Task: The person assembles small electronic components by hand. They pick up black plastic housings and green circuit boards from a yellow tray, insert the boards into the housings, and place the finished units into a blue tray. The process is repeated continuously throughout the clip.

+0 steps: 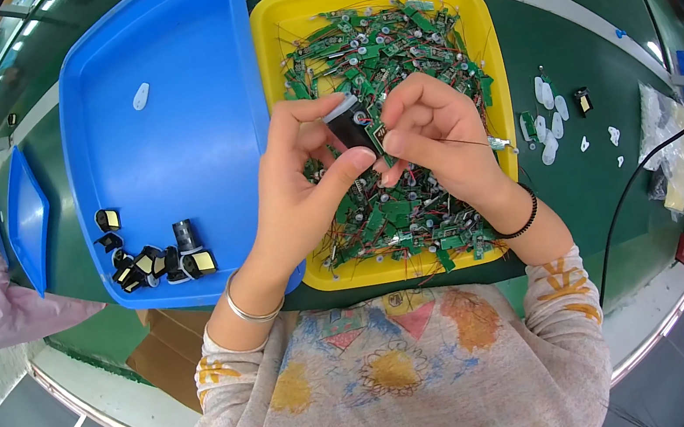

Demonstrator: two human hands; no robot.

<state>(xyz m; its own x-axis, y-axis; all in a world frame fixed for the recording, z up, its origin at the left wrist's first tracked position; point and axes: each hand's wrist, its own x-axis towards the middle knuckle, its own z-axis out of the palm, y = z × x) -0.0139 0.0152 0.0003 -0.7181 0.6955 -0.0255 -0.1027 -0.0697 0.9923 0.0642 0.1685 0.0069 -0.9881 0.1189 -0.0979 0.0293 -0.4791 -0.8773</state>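
Between thumb and fingers, my left hand [303, 162] grips a black plastic housing [349, 124] with a pale grey cap at its upper end. My right hand [436, 133] pinches a small green circuit board [376, 132] against the housing's right side. Thin coloured wires show where board and housing meet, and a dark wire trails off to the right. Both hands are above a yellow tray [490, 41] heaped with green circuit boards [388, 47] with wires and small round parts. My fingers partly hide how the board sits on the housing.
On the left, a blue tray [164, 90] holds several black housings [151, 264] and one white oval piece [140, 96]. More white oval pieces [557, 124] lie right of the yellow tray, near plastic bags [671, 138] and a black cable [613, 195]. Another person's pink sleeve [5, 295] is far left.
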